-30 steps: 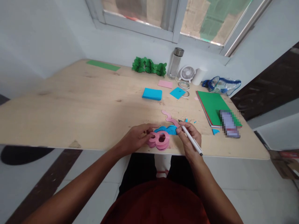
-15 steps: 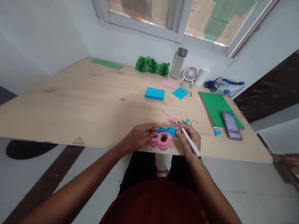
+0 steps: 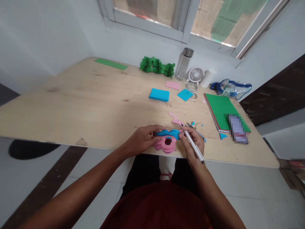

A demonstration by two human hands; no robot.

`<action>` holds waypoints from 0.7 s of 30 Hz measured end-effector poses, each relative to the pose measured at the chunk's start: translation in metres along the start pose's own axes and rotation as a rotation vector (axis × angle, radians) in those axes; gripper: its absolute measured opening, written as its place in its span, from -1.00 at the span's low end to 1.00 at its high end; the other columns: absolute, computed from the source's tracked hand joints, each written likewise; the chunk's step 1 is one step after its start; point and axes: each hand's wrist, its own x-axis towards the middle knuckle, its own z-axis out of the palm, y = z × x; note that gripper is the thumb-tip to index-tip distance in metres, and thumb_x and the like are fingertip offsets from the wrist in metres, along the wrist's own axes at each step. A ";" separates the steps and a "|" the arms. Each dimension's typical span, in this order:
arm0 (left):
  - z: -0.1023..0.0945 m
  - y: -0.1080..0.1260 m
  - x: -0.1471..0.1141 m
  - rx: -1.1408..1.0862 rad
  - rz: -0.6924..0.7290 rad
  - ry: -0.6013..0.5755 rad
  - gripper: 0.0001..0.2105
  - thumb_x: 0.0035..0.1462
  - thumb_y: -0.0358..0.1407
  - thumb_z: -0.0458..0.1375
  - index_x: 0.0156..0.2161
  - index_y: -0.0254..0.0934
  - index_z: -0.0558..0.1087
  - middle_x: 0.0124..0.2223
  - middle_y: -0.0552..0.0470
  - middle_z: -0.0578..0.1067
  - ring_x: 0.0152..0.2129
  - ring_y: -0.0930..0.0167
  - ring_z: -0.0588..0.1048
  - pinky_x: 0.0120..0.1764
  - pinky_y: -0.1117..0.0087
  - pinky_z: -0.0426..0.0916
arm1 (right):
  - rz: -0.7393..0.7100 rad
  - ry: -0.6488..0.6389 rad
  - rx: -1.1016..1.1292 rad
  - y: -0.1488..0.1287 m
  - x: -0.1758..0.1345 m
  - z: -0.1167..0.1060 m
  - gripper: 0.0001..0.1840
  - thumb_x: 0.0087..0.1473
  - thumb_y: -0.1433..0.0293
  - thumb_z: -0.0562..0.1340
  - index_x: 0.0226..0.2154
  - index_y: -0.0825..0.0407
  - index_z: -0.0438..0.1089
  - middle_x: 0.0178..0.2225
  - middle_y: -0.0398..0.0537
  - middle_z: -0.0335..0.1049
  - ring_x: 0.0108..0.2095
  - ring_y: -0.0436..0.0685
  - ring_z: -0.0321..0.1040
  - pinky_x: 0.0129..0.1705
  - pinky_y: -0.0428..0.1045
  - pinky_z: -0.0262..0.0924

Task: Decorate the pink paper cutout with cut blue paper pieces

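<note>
At the table's front edge lies a pink paper cutout (image 3: 169,147) with scalloped sides and a hole, its layers stacked. Behind and against it is a blue paper cutout (image 3: 172,133) with a wavy edge. My left hand (image 3: 145,138) is closed on the left end of these papers, thumb on the pink one. My right hand (image 3: 194,140) grips a white pen (image 3: 195,148), its dark-capped end toward me, while the fingertips also touch the blue paper's right end. Partly hidden behind the right hand are scissors (image 3: 190,125) and a curved pink scrap (image 3: 175,119).
Blue paper slips (image 3: 159,94), a pink slip (image 3: 172,85) and tape rolls (image 3: 192,86) lie farther back. Green folded paper (image 3: 156,66), a glass bottle (image 3: 184,64) and a small fan (image 3: 196,74) stand by the wall. A phone (image 3: 238,128) overlaps a green folder (image 3: 222,109) at right.
The view has shifted slightly. My left thumb and the pink cutout have moved a little, and more of the scissors shows beside my right hand. Both hands keep their holds.
</note>
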 end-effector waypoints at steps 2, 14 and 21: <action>-0.001 0.000 0.000 -0.007 0.010 0.005 -0.73 0.13 -0.30 0.12 -0.06 -0.26 0.47 -0.25 0.03 0.56 -0.36 0.43 0.48 -0.26 0.44 0.37 | -0.004 0.005 -0.007 0.000 0.000 0.000 -0.79 -0.04 0.37 0.30 -0.26 -0.02 0.45 -0.45 -0.17 0.39 -0.43 0.02 0.33 -0.32 -0.04 0.24; -0.002 0.001 0.009 -0.035 -0.067 0.064 -0.76 0.11 -0.24 0.09 -0.17 -0.28 0.50 -0.35 0.04 0.56 -0.41 0.40 0.49 -0.29 0.41 0.36 | -0.048 -0.004 -0.061 -0.007 0.007 0.003 -0.78 -0.03 0.35 0.30 -0.24 -0.03 0.44 -0.45 -0.16 0.37 -0.43 0.03 0.31 -0.34 -0.03 0.25; -0.003 0.006 0.017 -0.170 -0.131 0.076 -0.83 0.04 -0.26 0.15 -0.32 -0.31 0.51 -0.36 0.02 0.57 -0.41 0.39 0.48 -0.32 0.40 0.35 | -0.066 -0.005 -0.056 -0.009 0.012 0.005 -0.80 -0.02 0.35 0.30 -0.25 -0.02 0.44 -0.46 -0.15 0.37 -0.44 0.03 0.31 -0.33 -0.03 0.24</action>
